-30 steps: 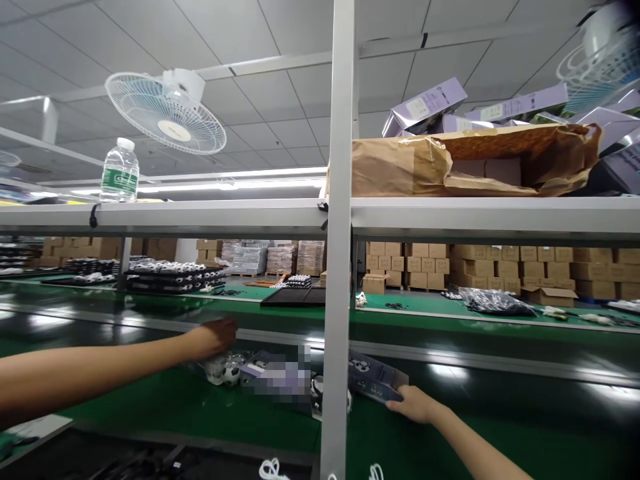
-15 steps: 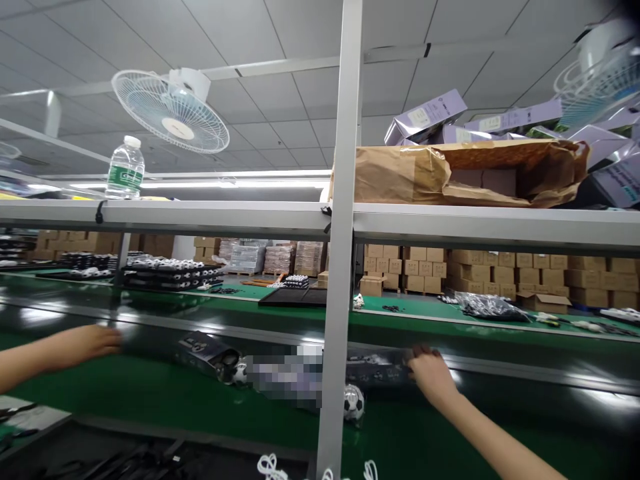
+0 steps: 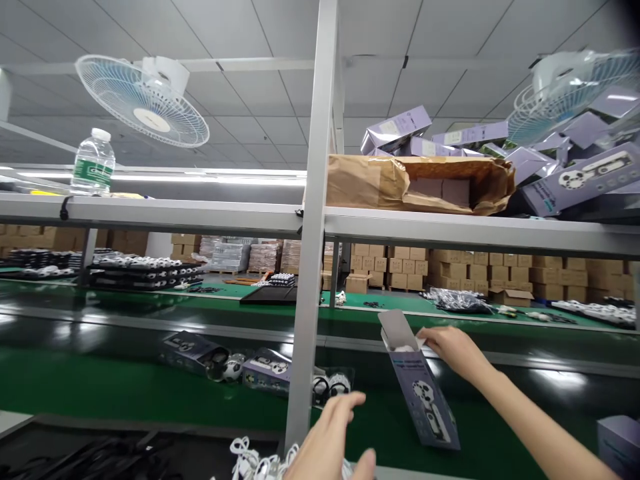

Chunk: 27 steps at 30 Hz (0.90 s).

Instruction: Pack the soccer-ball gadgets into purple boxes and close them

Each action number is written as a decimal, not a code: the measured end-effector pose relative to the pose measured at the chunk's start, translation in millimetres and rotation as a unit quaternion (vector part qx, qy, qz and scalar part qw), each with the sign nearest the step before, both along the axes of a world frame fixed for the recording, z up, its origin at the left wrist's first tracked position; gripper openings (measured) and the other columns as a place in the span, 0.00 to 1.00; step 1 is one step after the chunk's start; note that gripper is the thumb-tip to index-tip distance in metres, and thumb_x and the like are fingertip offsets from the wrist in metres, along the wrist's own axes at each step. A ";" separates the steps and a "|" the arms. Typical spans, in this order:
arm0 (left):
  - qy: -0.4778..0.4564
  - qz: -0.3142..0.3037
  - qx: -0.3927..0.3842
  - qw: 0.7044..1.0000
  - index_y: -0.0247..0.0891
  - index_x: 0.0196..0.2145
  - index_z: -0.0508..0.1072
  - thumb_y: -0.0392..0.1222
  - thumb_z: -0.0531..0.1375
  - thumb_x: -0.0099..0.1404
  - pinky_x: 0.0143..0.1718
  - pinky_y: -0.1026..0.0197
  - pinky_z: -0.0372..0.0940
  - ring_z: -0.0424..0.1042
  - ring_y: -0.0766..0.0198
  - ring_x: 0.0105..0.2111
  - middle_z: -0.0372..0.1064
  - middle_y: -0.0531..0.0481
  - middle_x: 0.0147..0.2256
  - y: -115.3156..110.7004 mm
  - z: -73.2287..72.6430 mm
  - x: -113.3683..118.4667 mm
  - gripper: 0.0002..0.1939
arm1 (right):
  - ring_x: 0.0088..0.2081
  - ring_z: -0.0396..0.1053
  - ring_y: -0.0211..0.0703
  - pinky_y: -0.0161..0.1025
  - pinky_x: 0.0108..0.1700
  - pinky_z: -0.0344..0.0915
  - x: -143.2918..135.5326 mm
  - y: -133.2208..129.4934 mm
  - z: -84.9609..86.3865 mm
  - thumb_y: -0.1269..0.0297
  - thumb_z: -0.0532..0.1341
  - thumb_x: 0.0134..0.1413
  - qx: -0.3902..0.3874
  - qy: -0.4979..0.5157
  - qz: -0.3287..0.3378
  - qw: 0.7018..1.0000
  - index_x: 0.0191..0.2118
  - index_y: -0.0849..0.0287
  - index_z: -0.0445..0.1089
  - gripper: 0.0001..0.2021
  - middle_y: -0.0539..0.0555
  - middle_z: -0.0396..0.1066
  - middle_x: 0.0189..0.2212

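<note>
up at the upper left of the frame a water bottle (image 3: 92, 161) stands on the shelf (image 3: 150, 212), with a ceiling fan (image 3: 143, 100) just to its right. lower down, left of centre, a dark box (image 3: 187, 349) and a soccer-ball gadget (image 3: 233, 367) lie on the green table (image 3: 100, 390), beside a second box (image 3: 267, 373). a grey upright post (image 3: 310, 267) cuts through the middle. at the bottom centre the left hand (image 3: 333, 443) hovers, fingers spread wide and holding nothing, just above a tangle of white cords (image 3: 255, 461). right of centre a purple box (image 3: 417, 387) stands tilted on the table, its top flap open. the right hand (image 3: 453, 347) touches that open top with loosely curled fingers. in the upper right a torn brown bag (image 3: 420, 183) sits on the shelf with purple boxes piled (image 3: 575, 173) around it.
</note>
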<state>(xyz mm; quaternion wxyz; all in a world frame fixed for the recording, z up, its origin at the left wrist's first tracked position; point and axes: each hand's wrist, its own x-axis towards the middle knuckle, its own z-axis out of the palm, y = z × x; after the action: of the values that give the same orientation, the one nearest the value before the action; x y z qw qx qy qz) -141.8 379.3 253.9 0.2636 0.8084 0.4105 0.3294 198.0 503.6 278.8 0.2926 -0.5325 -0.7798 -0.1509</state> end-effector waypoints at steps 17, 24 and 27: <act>-0.071 -0.228 0.064 0.969 0.49 0.59 0.53 0.42 0.57 0.63 0.64 0.48 0.46 0.53 0.55 0.60 0.45 0.44 0.61 135.7 -42.1 223.7 0.29 | 0.64 0.51 0.49 0.48 0.63 0.51 32.8 -57.8 -75.0 0.45 0.56 0.55 0.029 0.589 0.105 0.800 0.67 0.45 0.35 0.40 0.52 0.51 0.64; -0.049 -0.165 0.095 0.980 0.55 0.59 0.53 0.48 0.57 0.64 0.59 0.46 0.51 0.56 0.55 0.57 0.57 0.50 0.56 122.9 -26.8 215.6 0.27 | 0.56 0.63 0.57 0.52 0.57 0.61 21.9 -65.8 -54.8 0.50 0.66 0.45 -0.044 0.722 0.213 0.657 0.60 0.52 0.56 0.36 0.57 0.65 0.55; -0.071 -0.159 0.117 0.978 0.58 0.60 0.52 0.53 0.54 0.66 0.61 0.46 0.49 0.53 0.55 0.59 0.54 0.50 0.58 113.2 -13.5 215.7 0.26 | 0.57 0.61 0.54 0.48 0.58 0.60 20.1 -74.6 -40.0 0.50 0.65 0.47 -0.039 0.747 0.222 0.626 0.60 0.49 0.56 0.34 0.53 0.62 0.59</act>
<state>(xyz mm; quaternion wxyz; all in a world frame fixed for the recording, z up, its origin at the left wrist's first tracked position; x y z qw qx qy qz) 73.9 492.5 240.5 0.2445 0.8632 0.2153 0.3857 218.1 429.0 238.9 0.7783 -0.2839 -0.3938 0.3982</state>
